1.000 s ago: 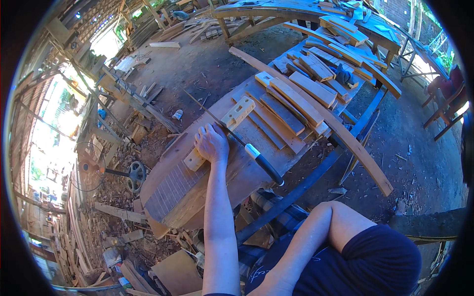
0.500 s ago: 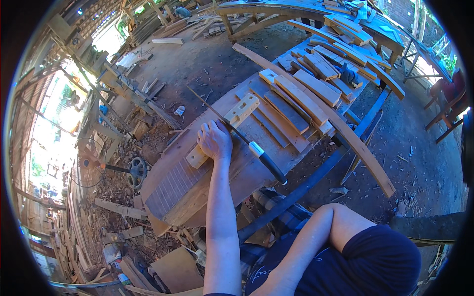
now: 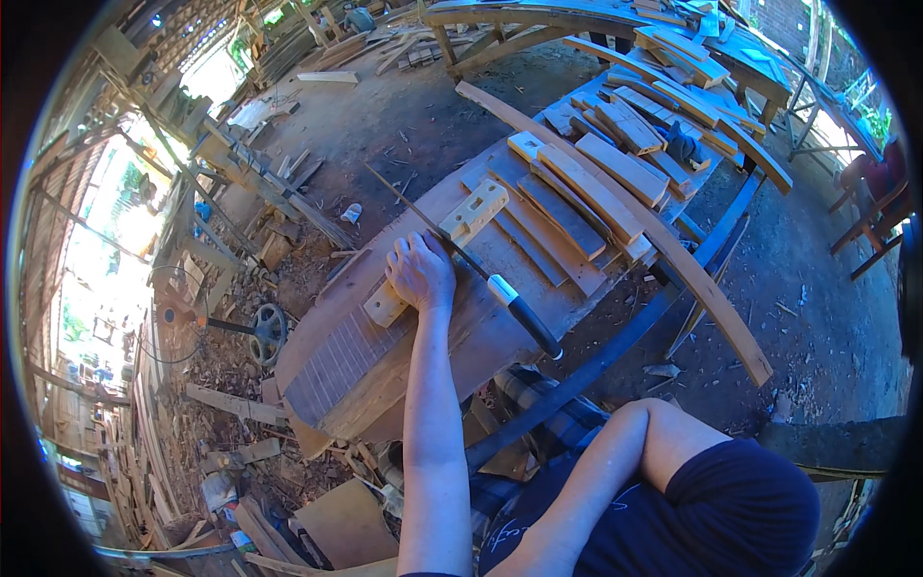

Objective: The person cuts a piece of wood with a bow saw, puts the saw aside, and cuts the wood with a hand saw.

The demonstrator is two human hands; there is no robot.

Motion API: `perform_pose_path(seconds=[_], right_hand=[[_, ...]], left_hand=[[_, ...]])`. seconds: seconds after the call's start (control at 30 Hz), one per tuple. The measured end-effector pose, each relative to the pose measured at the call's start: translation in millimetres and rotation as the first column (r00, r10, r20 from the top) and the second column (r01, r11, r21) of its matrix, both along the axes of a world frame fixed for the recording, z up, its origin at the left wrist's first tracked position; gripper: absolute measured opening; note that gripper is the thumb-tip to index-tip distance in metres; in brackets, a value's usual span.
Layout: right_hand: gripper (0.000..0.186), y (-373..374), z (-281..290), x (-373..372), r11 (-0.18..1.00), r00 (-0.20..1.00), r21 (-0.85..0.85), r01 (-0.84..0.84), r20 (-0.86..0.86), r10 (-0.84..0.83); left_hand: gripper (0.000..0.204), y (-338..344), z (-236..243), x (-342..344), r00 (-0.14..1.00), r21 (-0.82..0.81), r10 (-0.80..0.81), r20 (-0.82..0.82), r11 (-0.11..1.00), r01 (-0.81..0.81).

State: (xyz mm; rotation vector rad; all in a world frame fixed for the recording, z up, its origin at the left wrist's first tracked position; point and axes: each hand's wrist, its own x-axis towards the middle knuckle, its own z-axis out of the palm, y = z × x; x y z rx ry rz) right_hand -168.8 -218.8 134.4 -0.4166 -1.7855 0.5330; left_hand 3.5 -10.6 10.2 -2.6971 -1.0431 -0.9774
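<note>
My left hand (image 3: 421,273) is wrapped over the middle of a pale wooden bar (image 3: 478,213) that has holes in it, pressing it on the plank-topped bench (image 3: 336,322). The fingers curl over the bar's far-left side. Just right of the hand, a long thin file (image 3: 460,252) lies slantwise across the bar. Its white collar and black handle (image 3: 535,327) point toward me, over the bench's near edge. My right arm (image 3: 596,462) is bent in front of my body, and its hand lies outside the picture's lower edge.
Stacked wooden pieces (image 3: 577,192) cover the bench's right part, with a long curved strip (image 3: 663,250) along them. Another bench (image 3: 538,17) stands at the back. A spoked wheel (image 3: 268,332) and scrap wood are at the left. A red chair (image 3: 875,192) stands far right.
The whole view has shifted very slightly. My left hand, the bar and the file keep their places relative to each other.
</note>
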Motion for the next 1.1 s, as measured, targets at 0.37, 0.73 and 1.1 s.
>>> perform_pose_path(seconds=[0.37,0.73,1.1], right_hand=[[0.042,-15,3,7,0.995,0.996,-0.05,0.087,-0.024,-0.088],[0.045,-16,-6,-6,0.884,0.953,-0.384,0.265,0.244,-0.179],[0.02,-31,10,-10,0.579,0.851,-0.635,-0.511,-0.468,0.239]], left_hand=[[0.028,-7,-2,5,1.0,0.016,-0.009,0.029,1.0,0.009],[0.019,16,-20,6,0.962,-0.041,-0.109,0.249,0.992,0.123],[0.022,8,-53,28,0.906,-0.175,0.016,0.423,0.982,0.065]])
